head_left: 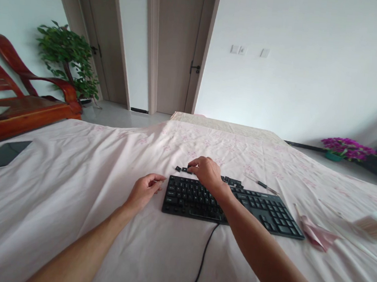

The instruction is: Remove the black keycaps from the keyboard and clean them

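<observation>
A black keyboard (256, 205) lies on the pink flowered cloth, its cable running toward me. Along its lower row, a strip where the space bar would sit is bare. Loose black keycaps (233, 181) lie in a line behind the keyboard, several of them partly hidden by my right hand. My right hand (205, 172) reaches across the keyboard, thumb and finger pinched on a keycap (189, 168) at the left end of that line. Beside the keyboard's left edge, my left hand (146, 190) has its fingertips pinched together around something small and pale, too small to name.
Behind the keyboard lies a screwdriver-like tool with a dark handle (262, 184). To the right are a pink cloth (318, 233) and a clear pack of thin sticks (376, 227). A dark flat tablet-like panel (1, 155) lies far left, near a wooden chair (27, 106).
</observation>
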Available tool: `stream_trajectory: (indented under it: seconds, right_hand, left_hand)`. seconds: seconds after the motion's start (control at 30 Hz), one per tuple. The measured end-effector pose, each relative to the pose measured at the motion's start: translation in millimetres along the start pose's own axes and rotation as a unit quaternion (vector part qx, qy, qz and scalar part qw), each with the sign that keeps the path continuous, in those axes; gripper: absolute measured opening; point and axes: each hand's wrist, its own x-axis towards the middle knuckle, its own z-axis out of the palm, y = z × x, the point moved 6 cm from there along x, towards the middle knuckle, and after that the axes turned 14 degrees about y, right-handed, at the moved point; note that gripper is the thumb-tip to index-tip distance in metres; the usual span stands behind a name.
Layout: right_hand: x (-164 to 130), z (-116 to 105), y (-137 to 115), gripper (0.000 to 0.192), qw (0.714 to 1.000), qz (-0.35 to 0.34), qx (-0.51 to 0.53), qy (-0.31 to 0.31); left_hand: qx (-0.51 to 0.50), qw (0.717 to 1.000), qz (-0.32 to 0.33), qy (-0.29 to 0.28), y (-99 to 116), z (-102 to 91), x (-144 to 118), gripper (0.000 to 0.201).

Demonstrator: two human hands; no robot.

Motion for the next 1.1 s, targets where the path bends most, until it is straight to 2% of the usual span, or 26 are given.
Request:
stream_trajectory:
  seconds: [0.13,0.23,0.33,0.73,1.1]
  right_hand:
    - [-48,-18,-11,0.014,0.992,-0.036,0.117,0.022]
    - [-79,-20,-17,0.011,0.989,-0.058,0.137,0.025]
    - [-96,-18,-21,0.011,0.990,-0.077,0.120,0.025]
    - [-101,-15,-33,0.007,0.991,-0.134,0.015,0.003]
    - [-106,-13,-34,0.015,0.990,-0.140,0.014,-0.025]
  left_hand:
    - [0.003,1.000,0.000,0.000,1,-0.1,0,0.032]
    - [0.007,1.000,0.003,0.001,0,-0.1,0,0.032]
    - [0.015,1.000,0.010,0.005,0,-0.2,0,0.031]
    - [0.014,1.000,0.013,0.006,0,-0.3,-1,0.032]
    - [0.022,1.000,0.021,0.005,2,-0.7,-1,0.033]
